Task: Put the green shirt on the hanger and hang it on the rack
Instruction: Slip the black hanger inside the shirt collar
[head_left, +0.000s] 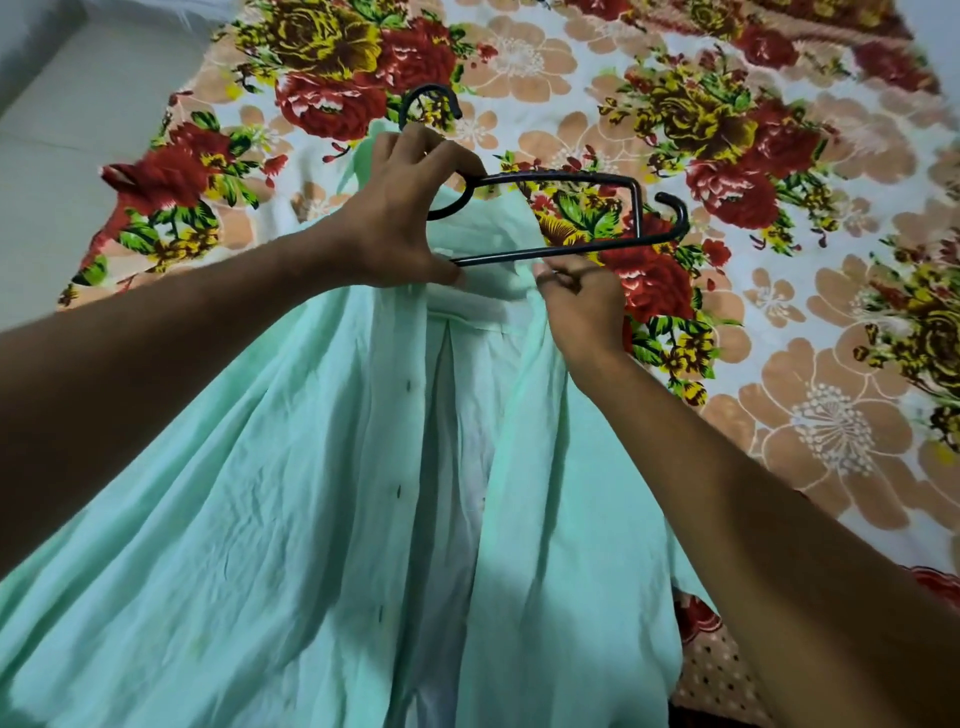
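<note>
Mint-green shirt (322, 493) hangs over a floral bed (779, 364) as the left hand (400, 218) grips the black hanger (561, 218) and the right hand (582, 306) pinches the collar, whose slack cloth could slip off the bare arm.

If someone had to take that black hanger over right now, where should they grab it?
Probably the bare right end of the thin black plastic hanger, coming from the right: its bars and hooked tip stick out clear of the mint-green button-up shirt, while the left hand covers the neck.

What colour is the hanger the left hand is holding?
Black. The hanger shows clearly in the head view, against the floral bedsheet.
</note>
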